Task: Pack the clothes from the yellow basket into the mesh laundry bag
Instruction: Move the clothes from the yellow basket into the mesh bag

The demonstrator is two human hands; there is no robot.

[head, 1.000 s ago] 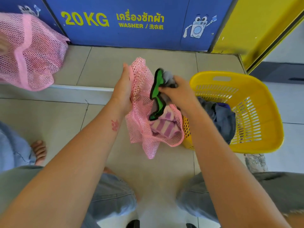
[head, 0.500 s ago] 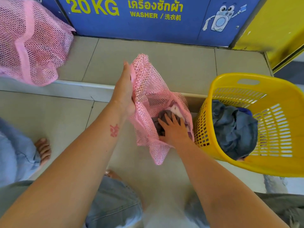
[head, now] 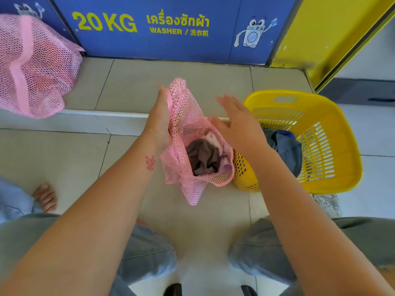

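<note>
My left hand grips the upper rim of a pink mesh laundry bag and holds its mouth open above the tiled floor. Inside the bag lie a grey-brown garment and a pink-and-white striped piece. My right hand hovers just above the bag's right edge, fingers spread and empty. To the right stands the yellow basket, touching the bag, with blue-grey clothes in its near left corner.
A second pink mesh bag, filled, sits on the raised tile step at the far left. A blue washer panel marked 20 KG stands behind. Another person's bare foot rests on the floor at left. My knees are at the bottom.
My right hand pushed a green-and-black garment down into the bag, then let go and lifted out, empty. My left hand kept its hold on the bag's rim.
</note>
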